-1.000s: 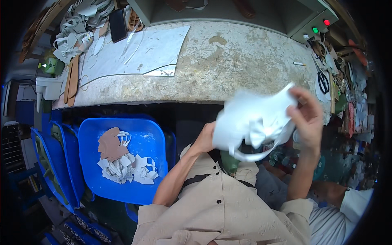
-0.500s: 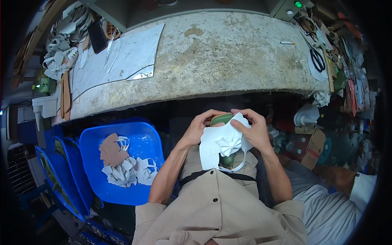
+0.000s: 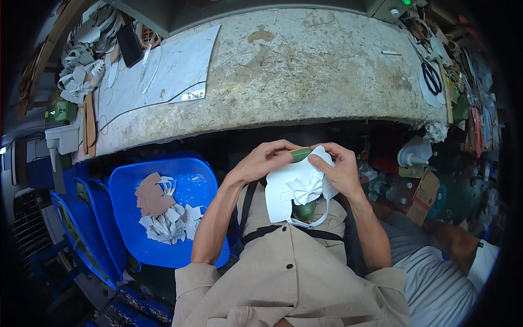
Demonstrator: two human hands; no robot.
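Observation:
In my lap is a green shoe last [image 3: 300,155] with a white shoe upper [image 3: 279,203] draped over it. The upper carries a white bow and a thin strap that loops at its lower end. My right hand [image 3: 342,170] grips the far right edge of the upper, thumb on top and fingers behind. At the far left edge, my left hand [image 3: 265,161] is bent over the upper and the last. Its fingertips are smeared by motion, so their hold on the edge is unclear. Most of the last is hidden under the upper.
Left of me, a blue tub [image 3: 122,188] holds white and brown cut pieces. Ahead runs a worn workbench [image 3: 305,71] with a phone [image 3: 128,46], a cigarette [image 3: 391,53] and scissors [image 3: 431,78]. Another person's arm [image 3: 457,245] is close on my right.
My left hand has slid over the upper's far left edge, its fingers now across the top. The right hand keeps its pinch. The view has shifted slightly.

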